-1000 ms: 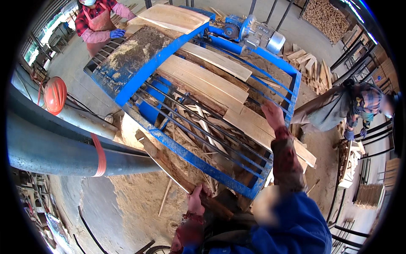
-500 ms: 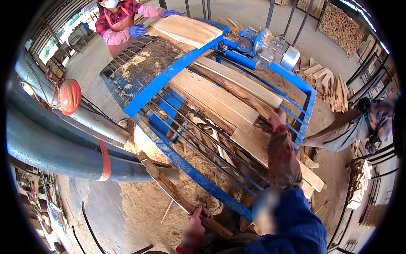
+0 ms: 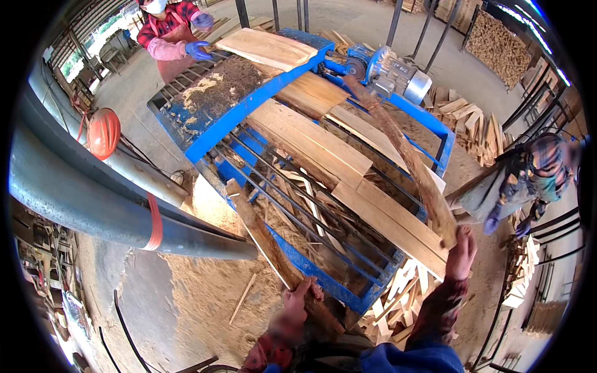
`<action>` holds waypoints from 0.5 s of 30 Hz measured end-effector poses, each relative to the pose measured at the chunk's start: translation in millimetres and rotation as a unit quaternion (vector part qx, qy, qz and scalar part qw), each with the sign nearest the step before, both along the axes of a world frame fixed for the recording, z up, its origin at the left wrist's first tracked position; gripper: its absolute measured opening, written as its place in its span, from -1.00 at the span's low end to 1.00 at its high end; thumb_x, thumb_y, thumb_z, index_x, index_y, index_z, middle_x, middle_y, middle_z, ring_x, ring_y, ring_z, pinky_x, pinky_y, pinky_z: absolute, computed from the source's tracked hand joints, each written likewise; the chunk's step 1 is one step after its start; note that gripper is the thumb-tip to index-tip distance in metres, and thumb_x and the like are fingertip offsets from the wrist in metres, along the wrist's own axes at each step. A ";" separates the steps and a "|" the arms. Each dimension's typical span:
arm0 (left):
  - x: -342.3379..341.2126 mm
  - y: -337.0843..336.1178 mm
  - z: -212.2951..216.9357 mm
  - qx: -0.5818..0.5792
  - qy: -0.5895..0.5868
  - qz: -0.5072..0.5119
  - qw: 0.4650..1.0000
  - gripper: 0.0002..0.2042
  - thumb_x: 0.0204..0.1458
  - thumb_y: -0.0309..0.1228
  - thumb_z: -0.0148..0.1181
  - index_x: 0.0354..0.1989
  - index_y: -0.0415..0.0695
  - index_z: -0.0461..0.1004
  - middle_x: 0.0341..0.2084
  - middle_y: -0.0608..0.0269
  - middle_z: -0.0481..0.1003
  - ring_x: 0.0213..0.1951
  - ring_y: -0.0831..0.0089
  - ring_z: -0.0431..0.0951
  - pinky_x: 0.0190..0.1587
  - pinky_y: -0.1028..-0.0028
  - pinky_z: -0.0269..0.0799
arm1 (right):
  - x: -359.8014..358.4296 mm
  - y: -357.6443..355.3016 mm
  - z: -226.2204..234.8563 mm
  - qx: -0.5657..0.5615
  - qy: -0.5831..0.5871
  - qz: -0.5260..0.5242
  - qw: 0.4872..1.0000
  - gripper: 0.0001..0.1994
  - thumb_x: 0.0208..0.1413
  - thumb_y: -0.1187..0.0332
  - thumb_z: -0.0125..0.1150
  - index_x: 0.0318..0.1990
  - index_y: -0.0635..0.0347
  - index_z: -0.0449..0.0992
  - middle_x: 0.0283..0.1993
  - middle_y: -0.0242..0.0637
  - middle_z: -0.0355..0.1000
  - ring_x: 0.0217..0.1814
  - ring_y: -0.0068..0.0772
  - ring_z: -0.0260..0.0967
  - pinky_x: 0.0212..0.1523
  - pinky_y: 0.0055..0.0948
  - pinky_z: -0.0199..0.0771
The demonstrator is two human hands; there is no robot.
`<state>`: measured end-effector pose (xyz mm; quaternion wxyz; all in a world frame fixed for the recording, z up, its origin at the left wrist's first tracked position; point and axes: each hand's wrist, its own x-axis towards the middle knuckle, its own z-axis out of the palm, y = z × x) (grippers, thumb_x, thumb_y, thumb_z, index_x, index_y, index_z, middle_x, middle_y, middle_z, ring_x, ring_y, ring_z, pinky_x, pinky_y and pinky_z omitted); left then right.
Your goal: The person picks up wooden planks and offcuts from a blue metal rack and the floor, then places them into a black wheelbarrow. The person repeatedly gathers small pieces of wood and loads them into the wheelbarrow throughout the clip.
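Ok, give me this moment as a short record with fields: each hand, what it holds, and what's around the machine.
left hand: grips the near end of a bark-edged strip lying over the blue frame
right hand: holds the near end of a long bark slab, raised over the boards
boards: several pale planks flat on the rollers
others: one person at the far end, one at the right
floor: sawdust, offcuts

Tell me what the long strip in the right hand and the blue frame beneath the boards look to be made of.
The long rough brown strip held by the right hand looks like raw sawn wood, probably a bark-edged offcut: uneven, fibrous, unfinished. The blue slatted frame looks like painted metal: straight box sections and thin rods, with paint worn under the sawdust.
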<state>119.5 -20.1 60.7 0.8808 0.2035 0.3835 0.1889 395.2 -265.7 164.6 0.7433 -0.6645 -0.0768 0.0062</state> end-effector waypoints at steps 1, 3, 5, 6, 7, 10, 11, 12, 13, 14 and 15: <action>1.2 0.5 -2.9 -0.010 -0.010 -0.012 1.000 -0.83 0.17 -0.42 0.13 -0.27 -0.32 0.42 -0.63 0.18 0.38 -0.57 0.35 0.40 -0.48 0.33 0.35 | -23.9 1.0 -0.6 0.029 0.031 0.007 0.999 -0.79 0.29 0.29 -0.02 -0.25 0.25 0.45 -0.33 -0.40 0.38 -0.38 -0.60 0.29 -0.38 -0.58 0.34; 6.4 1.0 -15.3 -0.036 -0.031 -0.038 0.998 -0.80 0.20 -0.37 0.12 -0.26 -0.32 0.41 -0.63 0.19 0.37 -0.56 0.37 0.39 -0.46 0.33 0.35 | -61.7 -5.6 -20.5 -0.058 0.054 0.004 0.997 -0.83 0.29 0.32 0.00 -0.22 0.21 0.45 -0.31 -0.41 0.38 -0.34 -0.57 0.33 -0.36 -0.56 0.38; 13.9 -1.8 -10.1 -0.035 -0.052 -0.072 0.995 -0.72 0.23 -0.25 0.08 -0.24 -0.29 0.41 -0.62 0.23 0.36 -0.54 0.39 0.37 -0.41 0.33 0.35 | -103.9 6.6 -41.6 0.043 0.097 -0.015 0.994 -0.88 0.27 0.37 0.04 -0.18 0.19 0.46 -0.28 -0.42 0.39 -0.28 -0.58 0.35 -0.33 -0.55 0.39; 14.1 -1.0 -12.3 -0.031 -0.063 -0.080 0.994 -0.70 0.24 -0.21 0.08 -0.22 -0.27 0.41 -0.61 0.25 0.35 -0.53 0.40 0.36 -0.38 0.33 0.35 | -120.2 14.7 -47.8 0.100 0.130 0.008 0.986 -0.87 0.25 0.38 0.04 -0.15 0.22 0.44 -0.26 -0.37 0.38 -0.30 -0.49 0.39 -0.36 -0.46 0.45; 15.7 -0.5 -10.6 -0.027 -0.073 -0.091 0.993 -0.67 0.24 -0.17 0.07 -0.20 -0.26 0.40 -0.59 0.27 0.35 -0.52 0.41 0.35 -0.35 0.33 0.34 | -134.4 21.4 -51.2 0.155 0.162 0.028 0.974 -0.85 0.24 0.40 0.05 -0.12 0.25 0.42 -0.24 -0.31 0.37 -0.31 -0.40 0.43 -0.39 -0.37 0.51; 14.3 0.7 -6.6 -0.034 -0.104 -0.097 0.989 -0.60 0.25 -0.08 0.01 -0.16 -0.27 0.37 -0.59 0.21 0.37 -0.51 0.37 0.38 -0.36 0.32 0.37 | -169.5 42.1 -51.6 0.106 0.234 0.103 0.961 -0.87 0.23 0.46 0.05 -0.10 0.17 0.43 -0.31 -0.42 0.35 -0.36 -0.54 0.38 -0.39 -0.47 0.47; 12.8 1.9 -8.1 -0.037 -0.116 -0.095 0.988 -0.60 0.26 -0.08 -0.01 -0.14 -0.27 0.36 -0.59 0.20 0.38 -0.52 0.35 0.40 -0.37 0.31 0.39 | -177.4 51.9 -45.2 0.091 0.241 0.121 0.959 -0.88 0.22 0.46 0.06 -0.11 0.15 0.44 -0.35 -0.49 0.34 -0.39 -0.65 0.31 -0.37 -0.58 0.40; 7.7 3.6 -18.9 -0.051 -0.147 -0.107 0.982 -0.55 0.25 -0.02 -0.03 -0.09 -0.25 0.35 -0.53 0.19 0.40 -0.45 0.33 0.41 -0.30 0.29 0.39 | -184.7 52.7 -48.7 0.057 0.243 0.151 0.957 -0.88 0.22 0.46 0.07 -0.12 0.16 0.44 -0.36 -0.52 0.34 -0.38 -0.68 0.28 -0.35 -0.63 0.36; 3.0 6.9 -20.0 -0.067 -0.178 -0.119 0.974 -0.51 0.24 0.04 -0.06 -0.05 -0.23 0.34 -0.47 0.18 0.42 -0.38 0.31 0.42 -0.22 0.26 0.39 | -193.3 51.8 -52.9 0.023 0.244 0.179 0.953 -0.89 0.22 0.46 0.08 -0.12 0.17 0.44 -0.37 -0.54 0.34 -0.38 -0.72 0.25 -0.34 -0.67 0.33; -0.5 8.2 -20.5 -0.082 -0.208 -0.132 0.966 -0.46 0.23 0.10 -0.08 0.00 -0.20 0.33 -0.41 0.17 0.44 -0.31 0.29 0.44 -0.14 0.23 0.40 | -200.5 50.5 -54.4 0.003 0.246 0.207 0.947 -0.88 0.23 0.45 0.10 -0.11 0.19 0.44 -0.33 -0.52 0.36 -0.33 -0.72 0.27 -0.29 -0.67 0.32; -4.7 5.3 -20.4 -0.069 -0.172 -0.099 0.978 -0.45 0.23 0.10 -0.10 0.05 -0.19 0.31 -0.33 0.16 0.45 -0.24 0.26 0.45 -0.07 0.21 0.39 | -207.3 50.3 -54.6 -0.016 0.249 0.234 0.940 -0.87 0.24 0.43 0.12 -0.10 0.22 0.44 -0.29 -0.50 0.39 -0.28 -0.71 0.29 -0.24 -0.67 0.32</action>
